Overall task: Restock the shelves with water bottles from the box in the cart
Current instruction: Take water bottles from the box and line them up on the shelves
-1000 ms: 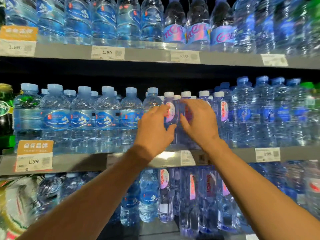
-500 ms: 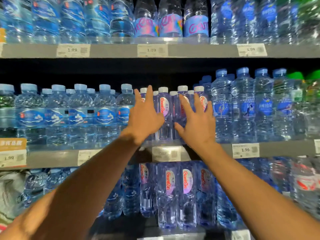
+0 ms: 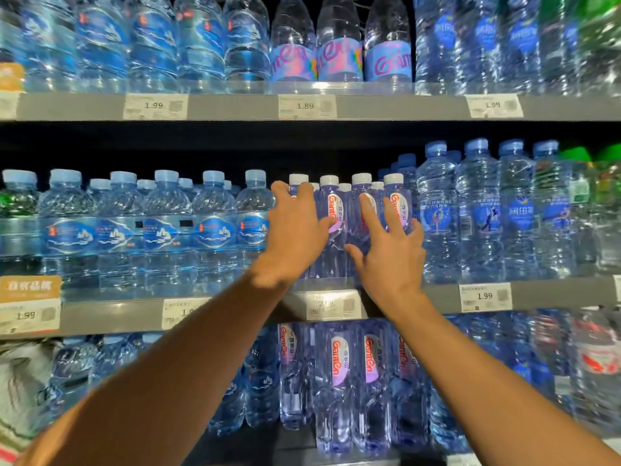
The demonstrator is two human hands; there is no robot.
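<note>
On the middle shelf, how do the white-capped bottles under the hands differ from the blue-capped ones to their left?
The white-capped bottles are slim and purple-tinted, with upright oval labels; the blue-capped bottles are rounder and blue-tinted, with band labels. Both hands touch the white-capped bottles only. Both kinds stand upright on the same shelf.

Bottles [image 3: 332, 227]: slim, clear violet-tinted, white caps, red-lettered oval labels. Upright, packed side by side in rows, mid shelf [image 3: 235, 311], between blue-capped bottles either side.
</note>
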